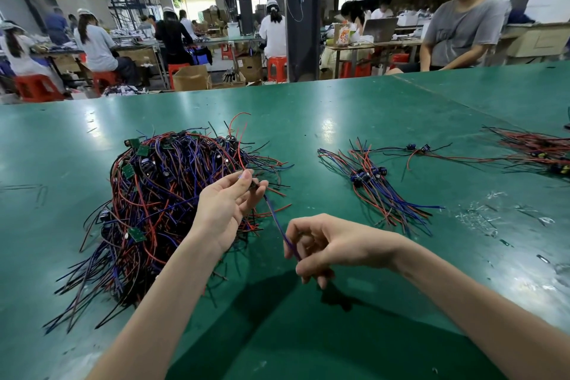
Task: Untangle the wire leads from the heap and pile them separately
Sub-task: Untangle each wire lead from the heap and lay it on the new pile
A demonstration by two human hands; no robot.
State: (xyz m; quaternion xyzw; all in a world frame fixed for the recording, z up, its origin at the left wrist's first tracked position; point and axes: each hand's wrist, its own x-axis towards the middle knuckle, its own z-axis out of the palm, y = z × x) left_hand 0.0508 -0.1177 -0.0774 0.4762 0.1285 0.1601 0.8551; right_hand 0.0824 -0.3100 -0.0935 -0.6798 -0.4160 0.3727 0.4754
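Fingers of the right hand [333, 247] curl round the near end of a blue wire lead [275, 216], gripping it just in front of the heap's right edge. The lead runs almost straight up to the left hand [226, 205], which hangs over the right flank of the heap [160, 194]. Its thumb and forefinger pinch the lead's far end, and its other fingers are loosely bent.

The heap is a tangled mound of red, blue and black leads with small green boards, lying on the green table [339, 114]. Right of the heap, and apart from it, lies a small sorted pile [377, 185] of leads. Farther right of the heap, a second pile [536, 151] reaches the frame edge.

Beyond the heap, past the table, sits a person in a grey shirt [462, 31], and workers [95, 43] sit on red stools [276, 68].
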